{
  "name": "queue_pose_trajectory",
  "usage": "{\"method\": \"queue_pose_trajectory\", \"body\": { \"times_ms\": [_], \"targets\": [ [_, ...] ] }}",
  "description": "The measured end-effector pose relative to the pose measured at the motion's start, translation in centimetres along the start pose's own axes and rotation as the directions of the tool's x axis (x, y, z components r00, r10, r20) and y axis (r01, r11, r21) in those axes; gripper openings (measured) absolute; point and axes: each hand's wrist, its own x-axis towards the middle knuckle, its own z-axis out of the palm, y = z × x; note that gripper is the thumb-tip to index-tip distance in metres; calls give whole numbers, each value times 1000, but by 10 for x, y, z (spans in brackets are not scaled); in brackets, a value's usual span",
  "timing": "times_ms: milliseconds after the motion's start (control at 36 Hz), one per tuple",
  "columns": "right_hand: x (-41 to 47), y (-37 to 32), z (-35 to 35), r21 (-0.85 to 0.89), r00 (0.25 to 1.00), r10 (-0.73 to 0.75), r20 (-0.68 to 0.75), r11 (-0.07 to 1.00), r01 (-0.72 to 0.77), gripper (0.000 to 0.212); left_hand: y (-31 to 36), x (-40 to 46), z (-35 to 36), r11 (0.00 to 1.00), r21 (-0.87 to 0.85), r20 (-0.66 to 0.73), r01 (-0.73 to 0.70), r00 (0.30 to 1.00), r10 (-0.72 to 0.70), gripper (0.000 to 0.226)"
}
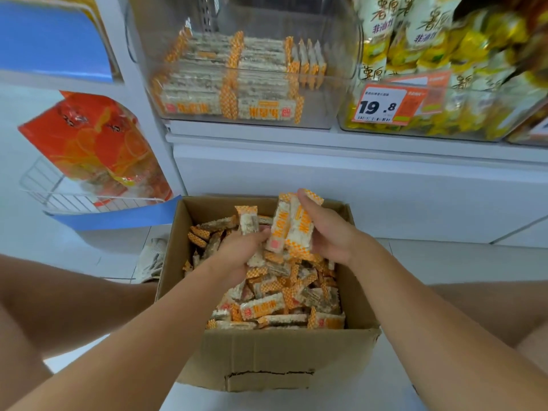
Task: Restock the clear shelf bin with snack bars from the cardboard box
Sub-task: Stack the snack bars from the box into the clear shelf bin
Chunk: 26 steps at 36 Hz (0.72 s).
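My right hand [329,232] clamps a few orange-and-white wrapped snack bars [292,225], my left hand [240,250] grips more, above the still-heaped brown cardboard box [267,357], while the clear plastic shelf bin [335,93] beyond my fingers looks partly stocked.

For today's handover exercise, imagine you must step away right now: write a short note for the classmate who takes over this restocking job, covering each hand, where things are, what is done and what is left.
Right hand: grips a bunch of snack bars, held upright over the cardboard box.
Left hand: down among the loose bars in the box, fingers curled on one or more bars at the bunch's edge.
Clear bin on the shelf above: partly stocked, with neat rows of bars at left and middle, and space at the right and on top.
Done: some bars already in the bin.
Left: place the held bunch in the bin, then keep moving bars from the box, which is still well filled.
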Motion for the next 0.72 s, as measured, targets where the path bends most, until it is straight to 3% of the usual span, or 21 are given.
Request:
{"method": "queue_pose_trajectory", "body": {
  "times_ms": [56, 139, 250, 361, 472, 528, 611, 722],
  "targets": [
    [3, 5, 11, -82, 994, -77, -82, 994, 70, 51, 9, -15, 12, 1000, 6, 40, -13, 999, 13, 33],
    [3, 9, 17, -135, 970, -164, -177, 981, 141, 46, 14, -21, 17, 997, -20, 111, -77, 991, 79, 27],
    [-5, 1, 17, -16, 977, -138, -161, 990, 137, 73, 27, -32, 20, 983, -102, 42, -150, 987, 155, 58],
    [-15, -20, 18, 18, 985, -168, -26, 986, 169, 62, 45, -38, 23, 939, -112, -74, -326, 945, 319, 60],
    [-34, -50, 36, -36, 965, -264, 11, 964, 264, 74, 80, -50, 24, 953, -138, -45, -269, 963, 265, 86],
    [-44, -64, 48, -42, 948, -316, 19, 948, 317, 72, 102, -62, 32, 954, -171, 47, -247, 965, 259, 88],
    [-56, -91, 64, -59, 920, -385, 65, 919, 389, 66, 137, -88, 43, 928, -253, 219, -273, 918, 330, 59],
    [-73, -142, 81, -138, 888, -446, 112, 878, 458, 53, 182, -109, 37, 908, -239, 367, -343, 834, 411, 63]
  ]
}}
